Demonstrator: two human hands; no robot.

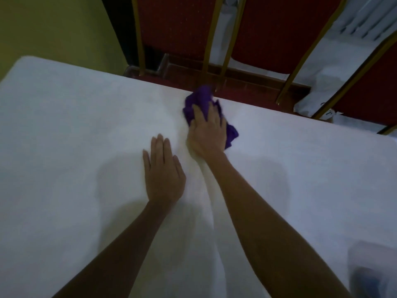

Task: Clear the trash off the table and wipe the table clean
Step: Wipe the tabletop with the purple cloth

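Note:
A crumpled purple cloth (pixel 200 97) lies on the white table (pixel 75 117) close to its far edge. My right hand (pixel 206 132) presses flat on the cloth with straight fingers, and part of the cloth shows beyond the fingertips and to the right of the palm. My left hand (pixel 163 171) rests flat on the tabletop, fingers straight and together, a little nearer to me and to the left of the right hand. It holds nothing. No trash shows on the visible part of the table.
Red padded chairs with gold frames (pixel 279 29) stand just beyond the far edge. Another gold frame (pixel 352 78) slants at the right. A yellow-green wall (pixel 53 29) is at the back left. A blurred pale object (pixel 369 274) sits at the table's near right corner.

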